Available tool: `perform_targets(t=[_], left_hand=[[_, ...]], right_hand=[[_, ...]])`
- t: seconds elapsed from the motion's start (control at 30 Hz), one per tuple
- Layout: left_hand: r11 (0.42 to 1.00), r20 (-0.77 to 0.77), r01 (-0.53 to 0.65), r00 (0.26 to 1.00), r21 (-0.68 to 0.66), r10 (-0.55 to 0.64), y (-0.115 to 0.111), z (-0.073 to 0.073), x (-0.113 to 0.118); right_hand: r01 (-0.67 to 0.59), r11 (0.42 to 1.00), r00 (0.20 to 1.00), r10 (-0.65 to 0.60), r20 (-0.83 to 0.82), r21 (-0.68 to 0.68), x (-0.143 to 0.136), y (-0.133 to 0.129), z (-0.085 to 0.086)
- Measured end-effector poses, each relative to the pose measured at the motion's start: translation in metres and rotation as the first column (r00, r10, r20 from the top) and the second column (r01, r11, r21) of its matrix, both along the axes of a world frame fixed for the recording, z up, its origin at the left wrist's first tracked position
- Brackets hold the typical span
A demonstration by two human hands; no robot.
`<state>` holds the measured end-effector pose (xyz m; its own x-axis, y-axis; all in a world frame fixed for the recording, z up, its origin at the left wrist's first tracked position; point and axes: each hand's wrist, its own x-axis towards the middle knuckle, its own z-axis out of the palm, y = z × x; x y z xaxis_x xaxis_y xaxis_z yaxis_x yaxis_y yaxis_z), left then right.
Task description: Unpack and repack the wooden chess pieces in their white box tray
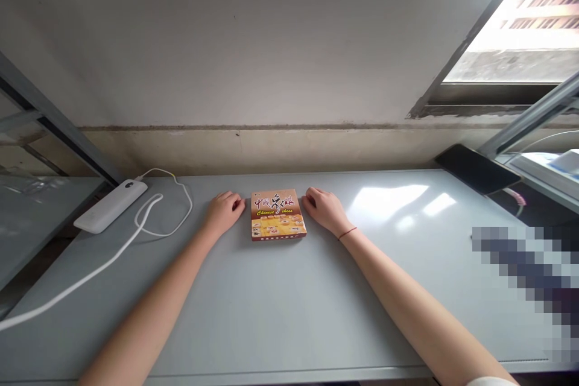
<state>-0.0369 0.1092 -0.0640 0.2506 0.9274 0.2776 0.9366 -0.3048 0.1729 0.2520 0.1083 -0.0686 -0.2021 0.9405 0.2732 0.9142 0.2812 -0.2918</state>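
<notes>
A Chinese chess box (278, 215) lies flat on the grey table, its printed lid facing up. My left hand (225, 210) rests on the tabletop just left of the box, fingers curled into a loose fist. To the right of the box, my right hand (324, 210) is also curled and rests on the table, with a thin red cord (347, 233) around its wrist. Neither hand appears to hold anything, and a small gap separates the left one from the box. The right knuckles are very near the box's right edge.
A white power bank (111, 205) with a white cable (106, 262) lies on the left of the table (271, 307). A dark flat device (477, 167) leans at the back right. Metal frames stand at both sides, a wall (253, 48) behind. Part of the right side is pixelated.
</notes>
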Motion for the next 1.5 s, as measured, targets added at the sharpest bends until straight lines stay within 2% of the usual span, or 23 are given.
perform_targets(t=[1.5], left_hand=[[1.000,0.020,0.019,1.000,-0.003,-0.019,0.0023,-0.0021,-0.0020]], right_hand=[[-0.009,1.000,1.000,0.009,0.002,0.015,0.0001,0.0007,-0.0004]])
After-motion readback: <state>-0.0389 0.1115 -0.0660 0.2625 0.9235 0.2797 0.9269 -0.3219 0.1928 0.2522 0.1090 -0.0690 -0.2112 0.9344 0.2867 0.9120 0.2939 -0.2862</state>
